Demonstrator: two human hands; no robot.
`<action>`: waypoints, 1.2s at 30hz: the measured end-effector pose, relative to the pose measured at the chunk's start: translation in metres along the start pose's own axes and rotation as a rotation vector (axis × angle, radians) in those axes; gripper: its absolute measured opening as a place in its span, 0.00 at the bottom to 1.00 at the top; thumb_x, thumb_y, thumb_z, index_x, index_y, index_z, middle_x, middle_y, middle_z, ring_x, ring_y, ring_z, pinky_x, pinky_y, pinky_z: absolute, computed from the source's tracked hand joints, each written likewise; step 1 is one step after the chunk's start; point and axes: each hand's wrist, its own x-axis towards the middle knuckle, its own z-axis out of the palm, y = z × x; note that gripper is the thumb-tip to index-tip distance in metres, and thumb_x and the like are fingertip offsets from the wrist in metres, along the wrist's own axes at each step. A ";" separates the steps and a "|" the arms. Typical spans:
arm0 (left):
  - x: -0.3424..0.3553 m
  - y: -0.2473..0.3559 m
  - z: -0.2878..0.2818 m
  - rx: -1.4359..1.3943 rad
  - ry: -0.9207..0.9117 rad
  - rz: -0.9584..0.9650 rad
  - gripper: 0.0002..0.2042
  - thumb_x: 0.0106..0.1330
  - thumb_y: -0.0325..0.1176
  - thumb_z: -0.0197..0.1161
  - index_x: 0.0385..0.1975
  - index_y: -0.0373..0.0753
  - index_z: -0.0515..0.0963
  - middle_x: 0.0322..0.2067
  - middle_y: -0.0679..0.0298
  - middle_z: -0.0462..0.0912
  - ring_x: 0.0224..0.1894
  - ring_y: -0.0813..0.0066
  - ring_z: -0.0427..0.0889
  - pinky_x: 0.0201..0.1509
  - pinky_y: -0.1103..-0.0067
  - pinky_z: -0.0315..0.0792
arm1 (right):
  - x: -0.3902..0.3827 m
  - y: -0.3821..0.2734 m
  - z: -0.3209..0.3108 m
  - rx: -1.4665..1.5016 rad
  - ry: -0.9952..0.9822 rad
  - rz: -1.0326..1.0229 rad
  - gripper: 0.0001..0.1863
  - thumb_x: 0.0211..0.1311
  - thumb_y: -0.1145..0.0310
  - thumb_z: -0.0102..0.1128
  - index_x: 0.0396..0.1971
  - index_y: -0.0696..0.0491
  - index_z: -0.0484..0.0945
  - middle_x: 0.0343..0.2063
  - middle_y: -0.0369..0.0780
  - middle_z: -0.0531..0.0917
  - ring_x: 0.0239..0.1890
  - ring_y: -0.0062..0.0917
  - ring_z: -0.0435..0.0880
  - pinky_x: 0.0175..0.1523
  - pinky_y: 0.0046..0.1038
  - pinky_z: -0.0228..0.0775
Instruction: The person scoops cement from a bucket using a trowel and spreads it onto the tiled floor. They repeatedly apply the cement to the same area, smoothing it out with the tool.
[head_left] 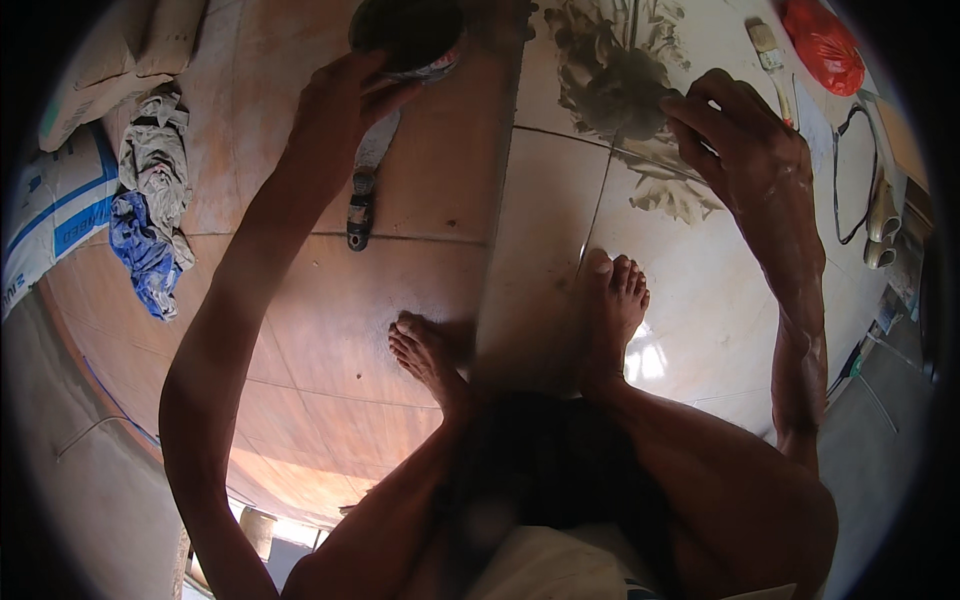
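My left hand (362, 92) reaches forward, its fingers against the side of a round, dark-mouthed can (408, 30) at the top of the view. Part of that grip is hidden. My right hand (742, 140) hovers over the pale tiles with its fingers curled and pressed together; what they hold, if anything, is hidden. Beside and below its fingertips a wet grey paste (615, 75) is smeared across the tile joints. Close to my left forearm lies a scraper (361, 205) with a black handle, its blade partly behind my hand.
A paintbrush (767, 48) and a red plastic bag (828, 50) lie far right, near a dark cord loop (838, 190). At left are rumpled cloths (150, 220) and a blue-and-white sack (75, 200). My bare feet straddle the edge between brown and pale tiles.
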 end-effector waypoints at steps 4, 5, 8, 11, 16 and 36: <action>-0.004 -0.001 0.003 0.214 0.046 0.043 0.20 0.82 0.33 0.60 0.65 0.25 0.73 0.61 0.49 0.82 0.69 0.59 0.82 0.72 0.70 0.79 | 0.017 -0.001 0.017 0.059 0.069 -0.083 0.15 0.58 0.79 0.77 0.45 0.52 0.88 0.39 0.35 0.85 0.39 0.30 0.89 0.41 0.34 0.84; -0.002 -0.007 0.002 0.260 0.052 0.051 0.20 0.82 0.33 0.61 0.65 0.25 0.74 0.61 0.50 0.82 0.69 0.59 0.81 0.72 0.70 0.79 | 0.014 -0.003 0.020 0.064 0.065 -0.108 0.16 0.57 0.79 0.77 0.45 0.52 0.87 0.39 0.35 0.85 0.40 0.29 0.89 0.41 0.34 0.84; 0.001 -0.020 -0.003 0.260 0.103 0.046 0.21 0.81 0.35 0.64 0.64 0.26 0.76 0.61 0.51 0.82 0.69 0.60 0.82 0.70 0.70 0.79 | 0.003 -0.009 0.014 0.113 -0.011 -0.090 0.16 0.55 0.81 0.77 0.43 0.52 0.87 0.41 0.35 0.85 0.41 0.29 0.88 0.41 0.34 0.85; 0.000 -0.012 0.019 0.033 0.171 -0.112 0.20 0.80 0.36 0.65 0.62 0.27 0.78 0.60 0.52 0.82 0.68 0.61 0.83 0.68 0.70 0.81 | -0.010 0.004 -0.001 0.108 -0.075 -0.042 0.17 0.54 0.82 0.77 0.43 0.52 0.87 0.41 0.35 0.85 0.41 0.29 0.87 0.41 0.34 0.84; 0.006 -0.022 0.005 0.149 0.119 -0.060 0.22 0.80 0.33 0.63 0.66 0.25 0.74 0.62 0.50 0.81 0.63 0.61 0.87 0.65 0.73 0.83 | 0.000 0.001 0.004 0.148 -0.094 -0.077 0.19 0.52 0.83 0.77 0.44 0.53 0.87 0.40 0.35 0.85 0.41 0.30 0.87 0.41 0.35 0.84; -0.015 -0.007 -0.004 0.151 0.100 -0.110 0.29 0.83 0.38 0.62 0.76 0.29 0.64 0.67 0.50 0.77 0.64 0.60 0.86 0.69 0.73 0.80 | -0.031 0.043 -0.008 0.073 0.044 0.084 0.14 0.59 0.79 0.77 0.45 0.52 0.91 0.43 0.35 0.89 0.44 0.30 0.90 0.49 0.34 0.88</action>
